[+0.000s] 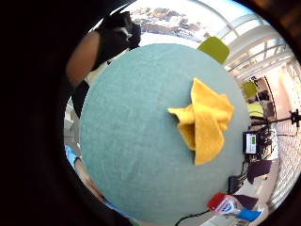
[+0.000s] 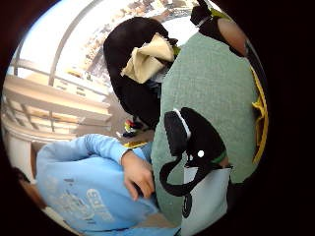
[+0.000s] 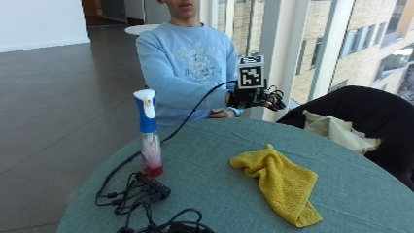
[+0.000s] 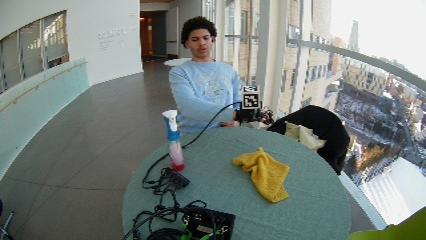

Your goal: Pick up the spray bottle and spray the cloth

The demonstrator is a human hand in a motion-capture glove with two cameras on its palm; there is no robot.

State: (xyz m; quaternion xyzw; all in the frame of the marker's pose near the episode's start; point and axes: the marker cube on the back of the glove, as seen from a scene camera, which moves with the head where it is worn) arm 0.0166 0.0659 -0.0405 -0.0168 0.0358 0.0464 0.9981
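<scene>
A spray bottle (image 3: 148,138) with a white nozzle, blue neck and pink liquid stands upright at the left of the round teal table (image 3: 213,194). A crumpled yellow cloth (image 3: 278,182) lies near the middle of the table, to the right of the bottle. My gloved right hand (image 3: 257,99) hangs in the air over the table's far edge, well away from both, with relaxed fingers and nothing in it. The little finger side palm view looks down on the cloth (image 1: 204,120), with the bottle (image 1: 228,205) at the table's rim. My bare left hand (image 3: 223,114) rests at the far edge.
Black cables and a small black hub (image 3: 152,187) lie on the table in front of the bottle. A chair draped with a black jacket (image 3: 362,109) and a cream cloth (image 3: 336,131) stands at the right. A black box (image 4: 210,222) sits at the near edge.
</scene>
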